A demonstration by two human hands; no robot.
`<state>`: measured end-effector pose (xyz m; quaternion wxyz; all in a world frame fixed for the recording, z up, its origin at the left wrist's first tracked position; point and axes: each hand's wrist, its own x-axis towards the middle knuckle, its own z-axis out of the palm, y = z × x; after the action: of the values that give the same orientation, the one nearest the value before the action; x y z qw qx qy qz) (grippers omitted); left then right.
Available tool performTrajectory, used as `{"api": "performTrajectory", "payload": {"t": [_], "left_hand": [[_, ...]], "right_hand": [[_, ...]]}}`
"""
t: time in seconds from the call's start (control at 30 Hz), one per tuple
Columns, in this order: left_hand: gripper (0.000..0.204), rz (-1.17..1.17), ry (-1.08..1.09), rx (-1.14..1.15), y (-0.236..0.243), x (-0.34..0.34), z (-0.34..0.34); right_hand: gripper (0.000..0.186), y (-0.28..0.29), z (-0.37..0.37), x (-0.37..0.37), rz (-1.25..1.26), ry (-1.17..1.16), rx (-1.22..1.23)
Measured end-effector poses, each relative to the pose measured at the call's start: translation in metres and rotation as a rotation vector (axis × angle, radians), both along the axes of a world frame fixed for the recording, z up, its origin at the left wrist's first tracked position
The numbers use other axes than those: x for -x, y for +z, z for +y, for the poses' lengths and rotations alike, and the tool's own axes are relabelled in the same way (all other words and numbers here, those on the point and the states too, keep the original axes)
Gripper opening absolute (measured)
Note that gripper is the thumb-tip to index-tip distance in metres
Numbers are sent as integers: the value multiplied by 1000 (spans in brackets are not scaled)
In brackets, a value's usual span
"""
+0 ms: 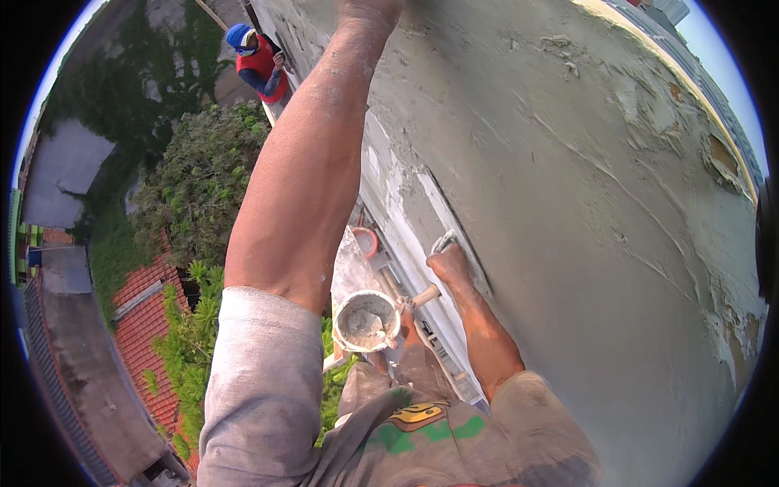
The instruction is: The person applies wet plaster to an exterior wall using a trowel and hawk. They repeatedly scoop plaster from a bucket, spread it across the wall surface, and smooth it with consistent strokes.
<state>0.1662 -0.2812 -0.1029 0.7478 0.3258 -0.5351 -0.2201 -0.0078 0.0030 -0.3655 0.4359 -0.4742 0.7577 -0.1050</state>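
My right hand (449, 263) is wrapped round the handle of a long, narrow plastering float (446, 209), whose blade lies along the wet grey plaster wall (560, 243). Bare and dusty, my left arm stretches up across the view. At the top edge only the wrist and back of my left hand (372, 8) show, close to the wall; its fingers are out of the picture. Below, between my arms, a round bucket (347, 341) holds grey mortar (369, 321).
Far below on the left lie a red tiled roof (146, 325), trees (199, 166) and paved ground. A co-worker in a red vest (258, 73) stands by the wall at upper left. A pale plank (350, 268) and a reddish bucket (365, 241) are beneath me.
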Motion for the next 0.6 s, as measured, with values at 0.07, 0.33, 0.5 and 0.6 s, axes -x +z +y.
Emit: {"api": "performTrajectory", "payload": {"t": [0.07,0.33,0.5,0.6], "left_hand": [[33,-27,51,9,4,4,7],[25,-460,467,121,6,1,26],[26,-295,232,173,4,20,7],[28,-345,280,217,7,1,11]], "right_hand": [[17,-5,51,30,-3,-50,47],[24,-2,142,37,240,137,258],[27,-152,81,-61,-474,-528,-76],[29,-136,10,-80,-68,-96,39]]}}
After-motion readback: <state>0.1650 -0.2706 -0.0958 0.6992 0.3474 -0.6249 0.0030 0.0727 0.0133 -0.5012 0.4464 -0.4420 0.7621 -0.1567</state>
